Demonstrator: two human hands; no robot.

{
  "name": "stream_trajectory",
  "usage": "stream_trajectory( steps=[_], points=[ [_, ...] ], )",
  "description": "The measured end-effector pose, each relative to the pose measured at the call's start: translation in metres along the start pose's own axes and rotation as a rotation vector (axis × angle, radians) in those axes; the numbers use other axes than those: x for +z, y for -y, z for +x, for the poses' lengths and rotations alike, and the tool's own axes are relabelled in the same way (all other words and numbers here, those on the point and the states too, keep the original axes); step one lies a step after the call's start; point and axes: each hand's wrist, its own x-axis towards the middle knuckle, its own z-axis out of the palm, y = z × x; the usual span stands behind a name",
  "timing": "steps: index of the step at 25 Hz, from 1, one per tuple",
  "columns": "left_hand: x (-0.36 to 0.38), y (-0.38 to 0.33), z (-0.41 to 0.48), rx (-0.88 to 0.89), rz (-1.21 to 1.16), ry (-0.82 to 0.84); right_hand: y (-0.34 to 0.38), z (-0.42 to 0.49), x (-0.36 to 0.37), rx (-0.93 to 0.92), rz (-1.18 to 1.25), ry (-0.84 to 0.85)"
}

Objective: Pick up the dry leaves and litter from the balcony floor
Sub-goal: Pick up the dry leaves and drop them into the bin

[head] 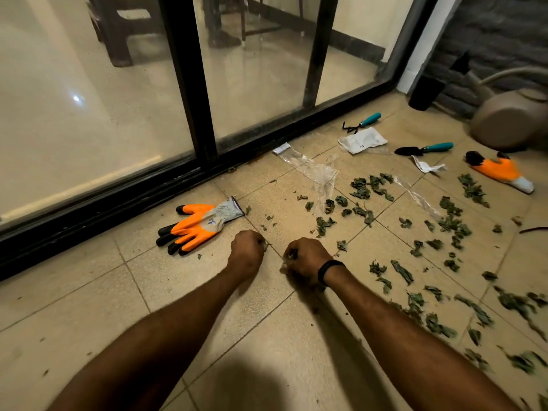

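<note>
dry leaves [400, 271] lie scattered over the tiled balcony floor [267, 336], thickest to our right and thinning toward the middle, where a few crumbs sit just ahead of our knuckles.

from the head camera we see both our arms reaching forward and down. our left hand [246, 253] is curled into a fist near the floor, with small bits of leaf showing at its fingers — closed on leaf scraps. our right hand [307, 258], a black band [329, 271] on its wrist, is likewise bunched shut around a clump of leaf pieces, close beside the left hand but not touching it.

just beyond the left hand an orange glove [198, 226] lies flat by the black sliding door frame [189, 84]. farther off, a clear plastic wrapper [314, 170] and a white packet [362, 140] rest on the tiles — litter among the leaves. near them sit a teal-handled rake [362, 123], a teal-handled trowel [424, 149], a second orange glove [501, 172] and a beige watering can [510, 120] at the far right.
</note>
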Motion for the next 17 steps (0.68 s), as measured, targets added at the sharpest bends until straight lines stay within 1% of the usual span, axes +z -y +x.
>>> stream_trajectory(
  steps=[3,5,9,11,12,15,17],
  points=[
    [-0.01,0.005,-0.003,-0.059,-0.045,0.011,0.003,-0.015,0.023,-0.085,-0.086,-0.064],
    [-0.018,0.007,-0.009,-0.088,-0.083,0.007,0.003,-0.015,0.015,-0.064,-0.051,-0.052],
    [-0.038,0.005,-0.024,-0.099,-0.053,-0.008,0.006,-0.016,-0.023,0.045,0.283,-0.046],
    [-0.044,0.007,-0.033,-0.117,-0.066,-0.013,0.002,-0.022,-0.033,0.068,0.392,-0.044],
    [-0.045,0.008,-0.037,-0.137,-0.077,-0.016,-0.002,-0.024,-0.034,0.071,0.379,-0.035],
    [-0.045,0.005,-0.05,-0.178,-0.104,-0.007,-0.015,-0.038,-0.027,0.052,0.163,0.006],
    [-0.045,0.0,-0.056,-0.182,-0.111,0.007,-0.017,-0.046,-0.015,0.038,0.149,0.022]
  ],
)
